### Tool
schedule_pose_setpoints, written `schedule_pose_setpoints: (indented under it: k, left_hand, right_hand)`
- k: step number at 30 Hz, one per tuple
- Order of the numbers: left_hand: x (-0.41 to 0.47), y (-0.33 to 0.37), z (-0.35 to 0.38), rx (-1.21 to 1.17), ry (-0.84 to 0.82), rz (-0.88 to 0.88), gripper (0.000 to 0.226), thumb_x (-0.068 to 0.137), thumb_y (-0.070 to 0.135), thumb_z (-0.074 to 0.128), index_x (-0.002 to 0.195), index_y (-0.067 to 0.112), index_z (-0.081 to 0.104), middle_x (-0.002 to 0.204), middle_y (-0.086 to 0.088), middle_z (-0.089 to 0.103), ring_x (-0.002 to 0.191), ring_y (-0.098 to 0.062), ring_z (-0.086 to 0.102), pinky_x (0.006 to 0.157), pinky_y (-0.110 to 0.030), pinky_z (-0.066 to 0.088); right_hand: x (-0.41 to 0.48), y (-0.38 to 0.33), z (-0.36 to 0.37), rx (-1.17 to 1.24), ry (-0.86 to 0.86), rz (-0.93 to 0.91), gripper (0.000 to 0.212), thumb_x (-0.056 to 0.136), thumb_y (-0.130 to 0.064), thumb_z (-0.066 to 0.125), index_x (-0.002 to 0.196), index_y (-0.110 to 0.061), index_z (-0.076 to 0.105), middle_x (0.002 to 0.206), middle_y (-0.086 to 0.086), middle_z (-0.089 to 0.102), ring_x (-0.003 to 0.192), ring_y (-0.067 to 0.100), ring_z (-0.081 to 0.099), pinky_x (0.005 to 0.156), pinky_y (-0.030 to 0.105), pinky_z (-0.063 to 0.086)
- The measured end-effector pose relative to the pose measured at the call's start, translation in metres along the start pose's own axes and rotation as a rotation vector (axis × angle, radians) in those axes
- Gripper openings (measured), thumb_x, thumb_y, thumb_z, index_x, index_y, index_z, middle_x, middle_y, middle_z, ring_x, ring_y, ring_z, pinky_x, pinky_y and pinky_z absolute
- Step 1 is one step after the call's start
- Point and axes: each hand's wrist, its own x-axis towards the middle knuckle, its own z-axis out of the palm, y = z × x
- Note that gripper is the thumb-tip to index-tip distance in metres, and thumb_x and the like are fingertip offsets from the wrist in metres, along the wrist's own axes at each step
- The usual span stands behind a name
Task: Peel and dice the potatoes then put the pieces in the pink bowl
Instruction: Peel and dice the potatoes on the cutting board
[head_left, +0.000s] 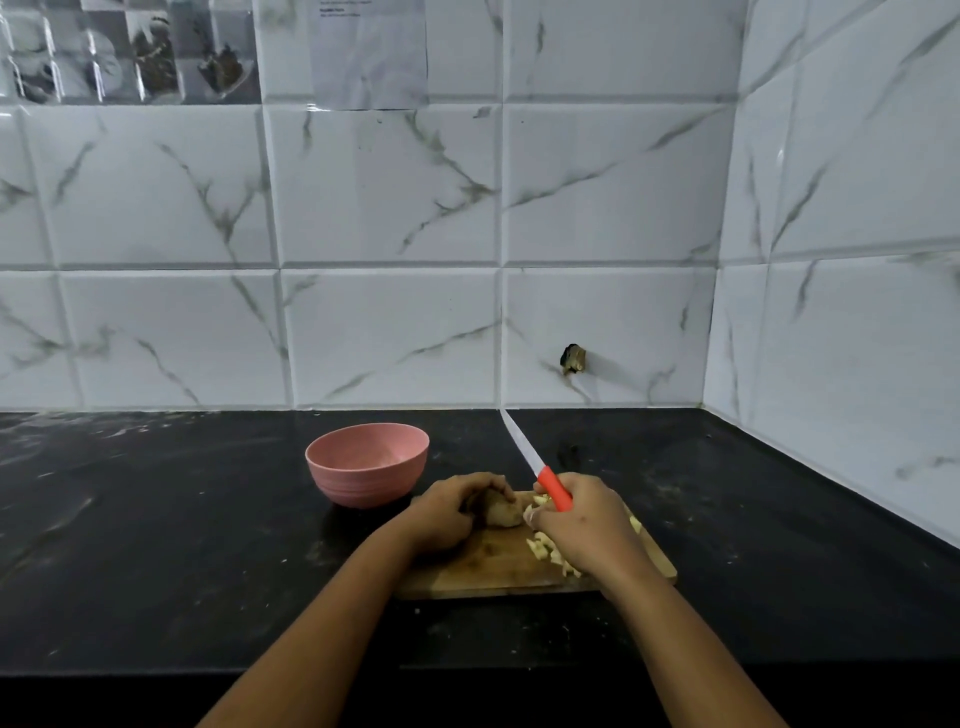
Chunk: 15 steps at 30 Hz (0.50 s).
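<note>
A brown unpeeled potato lies on the wooden cutting board, and my left hand curls over it and grips it. My right hand holds a knife by its orange-red handle, with the white blade pointing up and away to the left, above the board. Several pale diced potato pieces lie on the board under and beside my right hand, partly hidden by it. The pink bowl stands on the counter just left of the board; nothing shows inside it.
The black counter runs left and right of the board. A white marble-tile wall stands behind and turns a corner on the right. The counter's front edge is close to my body.
</note>
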Motion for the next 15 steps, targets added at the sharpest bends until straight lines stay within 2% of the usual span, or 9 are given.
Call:
schedule_pose_setpoints:
  k: [3, 5, 7, 10, 15]
  left_hand:
    - [0.003, 0.004, 0.002, -0.068, -0.031, -0.017, 0.049, 0.077, 0.0, 0.047, 0.104, 0.039, 0.057, 0.13, 0.009, 0.053, 0.126, -0.011, 0.045, 0.109, -0.036, 0.036]
    - [0.003, 0.008, 0.002, -0.109, -0.043, -0.014, 0.029, 0.074, 0.022, 0.055, 0.1, 0.036, 0.058, 0.124, 0.007, 0.057, 0.119, -0.012, 0.05, 0.104, -0.038, 0.041]
    - [0.004, 0.007, 0.001, -0.126, -0.047, -0.004, 0.025, 0.075, 0.037, 0.062, 0.099, 0.034, 0.059, 0.119, 0.007, 0.059, 0.113, -0.011, 0.054, 0.1, -0.037, 0.045]
    - [0.006, 0.004, 0.002, -0.112, -0.045, -0.007, 0.026, 0.077, 0.035, 0.071, 0.099, 0.035, 0.059, 0.118, 0.008, 0.058, 0.108, -0.01, 0.055, 0.095, -0.033, 0.049]
    - [0.008, 0.007, 0.008, -0.11, 0.081, 0.02, 0.025, 0.075, 0.022, 0.078, 0.091, 0.03, 0.06, 0.111, 0.01, 0.061, 0.107, -0.007, 0.056, 0.093, -0.022, 0.048]
  right_hand:
    - [-0.001, 0.004, -0.002, 0.032, -0.004, 0.022, 0.026, 0.088, -0.023, 0.068, 0.112, -0.017, 0.062, 0.093, -0.003, 0.062, 0.083, 0.01, 0.06, 0.057, 0.015, 0.042]
    - [-0.001, 0.005, -0.006, 0.055, -0.004, 0.043, 0.027, 0.087, -0.022, 0.069, 0.113, -0.018, 0.062, 0.095, -0.001, 0.064, 0.087, 0.013, 0.062, 0.063, 0.019, 0.045]
    - [0.0, 0.006, -0.009, 0.079, -0.011, 0.06, 0.028, 0.086, -0.021, 0.07, 0.113, -0.018, 0.063, 0.095, -0.001, 0.064, 0.089, 0.013, 0.062, 0.07, 0.022, 0.048]
    - [0.001, 0.007, -0.013, 0.105, -0.02, 0.068, 0.03, 0.086, -0.021, 0.07, 0.115, -0.019, 0.062, 0.097, -0.002, 0.063, 0.09, 0.012, 0.062, 0.071, 0.022, 0.048]
    - [-0.002, 0.008, -0.011, 0.128, -0.023, 0.075, 0.022, 0.087, -0.024, 0.069, 0.108, -0.019, 0.064, 0.094, 0.001, 0.065, 0.089, 0.016, 0.064, 0.075, 0.026, 0.052]
